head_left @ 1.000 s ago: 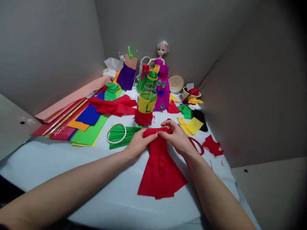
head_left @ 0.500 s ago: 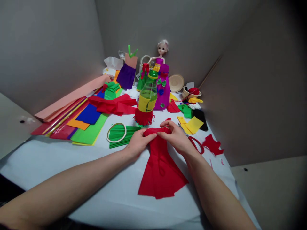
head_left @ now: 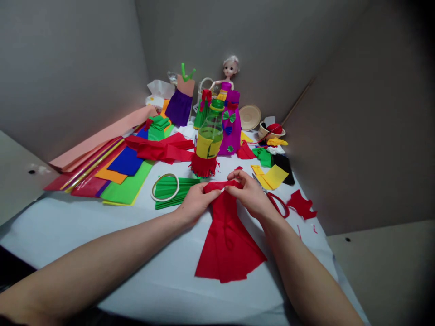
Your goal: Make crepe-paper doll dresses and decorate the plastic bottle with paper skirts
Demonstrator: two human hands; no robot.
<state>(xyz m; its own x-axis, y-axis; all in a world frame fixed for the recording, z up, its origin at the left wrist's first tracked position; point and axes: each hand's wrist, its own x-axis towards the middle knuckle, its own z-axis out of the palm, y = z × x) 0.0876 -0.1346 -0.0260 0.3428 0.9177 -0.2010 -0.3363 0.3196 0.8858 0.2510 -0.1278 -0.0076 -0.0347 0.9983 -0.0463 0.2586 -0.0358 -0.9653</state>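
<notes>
A person's left hand and right hand pinch the gathered, narrow top of a red paper dress between their fingertips, which nearly meet at its centre, above a white-covered table. The dress lies directly below the hands, its long axis running from 12 o'clock to 6 o'clock, its hem flaring toward 6 o'clock. The right forearm lies nearer the skirt; the left arm enters from 8 o'clock. Red-handled scissors sit at 3 o'clock from the right hand, a tape roll and pleated green paper at 9 o'clock from the left, a green-capped plastic bottle at 12 o'clock. Compared with 1 second earlier, the scissors' blades now show beside the right hand.
</notes>
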